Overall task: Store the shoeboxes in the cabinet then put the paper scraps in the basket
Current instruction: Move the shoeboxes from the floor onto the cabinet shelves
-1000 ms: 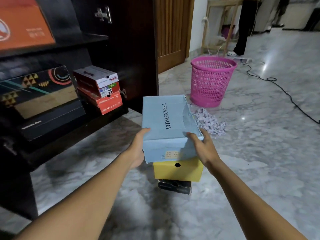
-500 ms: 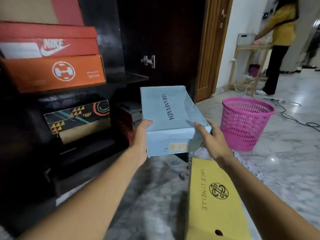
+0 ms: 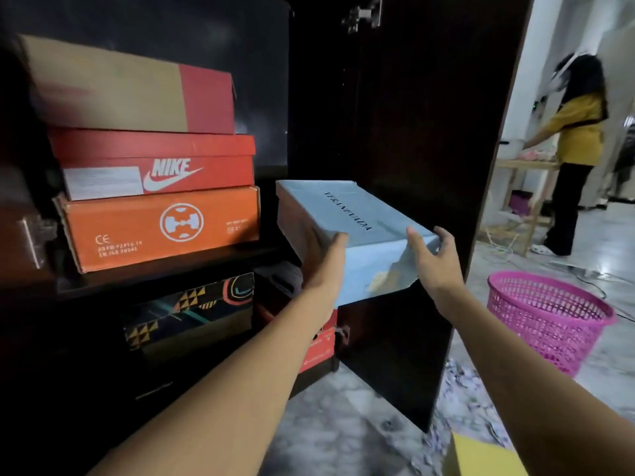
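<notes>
A light blue shoebox [image 3: 347,221] is held up in front of the dark cabinet [image 3: 395,132], level with its middle shelf, far end tilted toward the gap right of the stacked boxes. My left hand [image 3: 323,259] grips its left near corner and my right hand [image 3: 434,259] its right near corner. A yellow shoebox [image 3: 481,458] lies on the floor at the bottom right. Paper scraps [image 3: 464,389] are scattered on the floor beside the open cabinet door. The pink mesh basket [image 3: 549,317] stands at the right.
Three stacked boxes fill the shelf's left: an orange one [image 3: 158,228], a red Nike one [image 3: 154,163], a brown and red one [image 3: 130,87]. A patterned box [image 3: 192,310] and a red box [image 3: 318,345] sit lower. A person in yellow [image 3: 577,149] stands far right.
Both hands have lifted the blue shoebox off the floor stack and carried it up and toward the cabinet shelf. The view has risen and turned left.
</notes>
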Available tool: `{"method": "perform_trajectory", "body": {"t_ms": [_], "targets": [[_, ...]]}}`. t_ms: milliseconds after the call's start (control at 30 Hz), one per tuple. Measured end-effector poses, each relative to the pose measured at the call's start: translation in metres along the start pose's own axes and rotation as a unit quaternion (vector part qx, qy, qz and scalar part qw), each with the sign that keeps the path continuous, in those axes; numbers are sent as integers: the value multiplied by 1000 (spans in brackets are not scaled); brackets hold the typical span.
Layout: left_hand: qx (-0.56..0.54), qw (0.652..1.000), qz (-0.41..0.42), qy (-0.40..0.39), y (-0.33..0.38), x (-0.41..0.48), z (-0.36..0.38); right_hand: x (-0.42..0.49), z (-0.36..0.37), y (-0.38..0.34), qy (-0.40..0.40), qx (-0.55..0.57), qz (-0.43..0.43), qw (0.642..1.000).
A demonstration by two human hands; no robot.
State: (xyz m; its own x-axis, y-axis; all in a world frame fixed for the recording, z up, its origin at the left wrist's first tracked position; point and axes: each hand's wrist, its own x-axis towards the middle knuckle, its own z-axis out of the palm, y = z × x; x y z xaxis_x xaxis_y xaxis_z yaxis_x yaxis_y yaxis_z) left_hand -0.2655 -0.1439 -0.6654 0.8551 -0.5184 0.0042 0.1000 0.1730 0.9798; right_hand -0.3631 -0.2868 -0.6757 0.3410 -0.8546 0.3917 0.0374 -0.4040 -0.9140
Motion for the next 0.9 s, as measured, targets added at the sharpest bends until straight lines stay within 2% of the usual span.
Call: {"method": "perform_trajectory", "body": {"t_ms": [100, 200, 467, 633, 767, 900], "targets": [[21, 1000, -12, 9, 5, 28, 2, 17, 14, 9, -10, -5, -4, 1000], [-17, 997, -69, 29, 7, 41, 7, 27, 21, 23, -51, 3, -39, 998], [-1, 995, -101, 3, 31, 81, 26, 57, 31, 41, -147, -66, -67, 985], [16, 994, -106, 31, 33, 124, 24, 74, 59, 39, -210, -119, -102, 965], [67, 994, -74, 32, 28, 161, 14, 84, 87, 38, -284, -153, -95, 942], [166, 985, 22, 37, 16, 187, -4, 94, 115, 41, -287, -192, -100, 933]]}}
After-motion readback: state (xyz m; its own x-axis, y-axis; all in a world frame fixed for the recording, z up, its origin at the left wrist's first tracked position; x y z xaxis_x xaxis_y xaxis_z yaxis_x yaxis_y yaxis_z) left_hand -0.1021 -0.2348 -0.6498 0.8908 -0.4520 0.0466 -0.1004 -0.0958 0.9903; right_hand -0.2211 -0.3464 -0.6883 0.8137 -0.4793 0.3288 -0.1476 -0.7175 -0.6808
